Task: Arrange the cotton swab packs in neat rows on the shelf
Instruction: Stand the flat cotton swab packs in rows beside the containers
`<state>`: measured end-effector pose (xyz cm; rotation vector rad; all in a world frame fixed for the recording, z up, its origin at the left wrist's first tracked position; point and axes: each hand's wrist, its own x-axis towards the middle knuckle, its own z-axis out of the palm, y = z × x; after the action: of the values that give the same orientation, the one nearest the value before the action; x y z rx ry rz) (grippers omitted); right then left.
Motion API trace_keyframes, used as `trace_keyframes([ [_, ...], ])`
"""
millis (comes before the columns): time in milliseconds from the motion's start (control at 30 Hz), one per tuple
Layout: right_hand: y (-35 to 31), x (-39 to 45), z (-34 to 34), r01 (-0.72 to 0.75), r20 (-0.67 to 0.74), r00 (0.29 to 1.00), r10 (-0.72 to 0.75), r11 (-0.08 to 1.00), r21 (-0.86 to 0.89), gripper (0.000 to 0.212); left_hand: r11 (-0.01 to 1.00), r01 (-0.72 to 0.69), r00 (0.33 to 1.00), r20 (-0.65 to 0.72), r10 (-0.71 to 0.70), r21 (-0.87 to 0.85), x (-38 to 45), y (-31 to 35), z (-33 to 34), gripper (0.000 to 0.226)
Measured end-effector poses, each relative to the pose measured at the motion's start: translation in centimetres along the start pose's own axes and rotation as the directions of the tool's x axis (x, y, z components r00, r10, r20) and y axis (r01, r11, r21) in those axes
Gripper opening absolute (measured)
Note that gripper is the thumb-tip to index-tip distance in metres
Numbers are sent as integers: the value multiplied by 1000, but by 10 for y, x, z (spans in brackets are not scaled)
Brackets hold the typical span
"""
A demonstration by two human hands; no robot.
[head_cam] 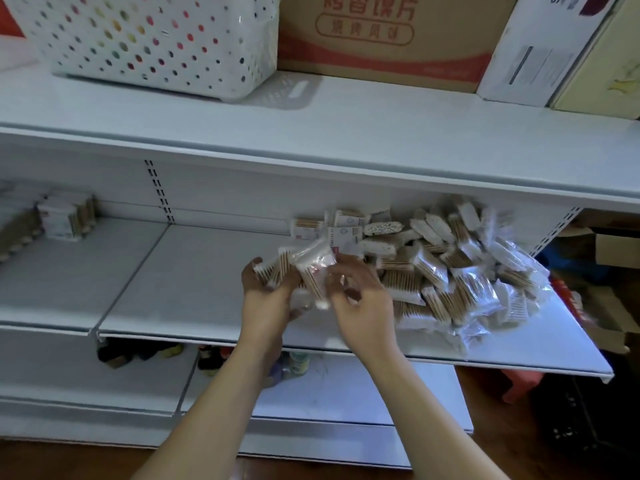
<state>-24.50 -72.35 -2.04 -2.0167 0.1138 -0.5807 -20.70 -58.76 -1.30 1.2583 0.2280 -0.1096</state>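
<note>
White perforated basket (pixel 152 43) at upper left on the top shelf, left hand (pixel 266 299) at centre clutching several cotton swab packs (pixel 298 268) over the middle shelf (pixel 194 289), right hand (pixel 363 299) pinching the same bundle, loose heap of packs (pixel 450 271) at centre right, cardboard box (pixel 388 36) at upper right

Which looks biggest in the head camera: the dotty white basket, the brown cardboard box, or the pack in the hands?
1. Dotty white basket and brown cardboard box: too alike to rank, and both are cut off by the picture's top edge.
2. Pack in the hands: clearly smallest, though nearest the camera.
</note>
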Motion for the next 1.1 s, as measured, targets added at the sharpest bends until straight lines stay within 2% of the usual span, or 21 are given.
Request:
trace_keyframes([
  [67,-6,4,6,-129,41,991,125,985,113,33,1000,-16,999,-28,16,4,2,1,-9,57],
  [133,-13,8,18,-250,136,965,224,943,219,39,1000,-14,999,-44,14,2,5,1,-22,54],
  [200,-20,9,35,-245,213,957,197,941,231,30,1000,-15,999,-52,15,-1,7,5,-38,52],
  [300,-37,8,69,-215,233,961,148,930,299,23,999,-19,997,-71,17,-31,12,17,-68,49],
  [400,-53,6,109,-230,181,968,173,900,370,24,1000,-4,996,-92,2,-30,18,33,-109,49],
  [467,-66,5,136,-269,166,961,220,877,398,33,1000,-4,994,-108,0,-31,24,47,-139,61],
  [533,-82,1,166,-280,200,956,217,879,386,44,1000,-16,992,-127,14,-15,29,60,-172,69],
  [700,-134,-14,250,-255,327,933,151,917,306,61,999,-36,987,-157,41,37,49,92,-265,64],
  [800,-165,-25,296,-231,399,909,117,941,249,63,994,-63,978,-195,79,86,61,116,-319,59],
  [900,-184,-27,330,-159,377,924,68,964,215,67,986,-79,971,-214,110,150,75,135,-361,59],
  [967,-192,-22,348,-136,352,934,59,971,199,68,983,-77,968,-225,114,169,84,145,-382,66],
  [1033,-197,-12,363,-131,274,959,74,972,195,63,981,-91,965,-230,129,169,95,156,-398,72],
  [1100,-196,3,377,-175,181,974,136,960,217,53,980,-114,963,-223,149,161,106,166,-410,68],
])
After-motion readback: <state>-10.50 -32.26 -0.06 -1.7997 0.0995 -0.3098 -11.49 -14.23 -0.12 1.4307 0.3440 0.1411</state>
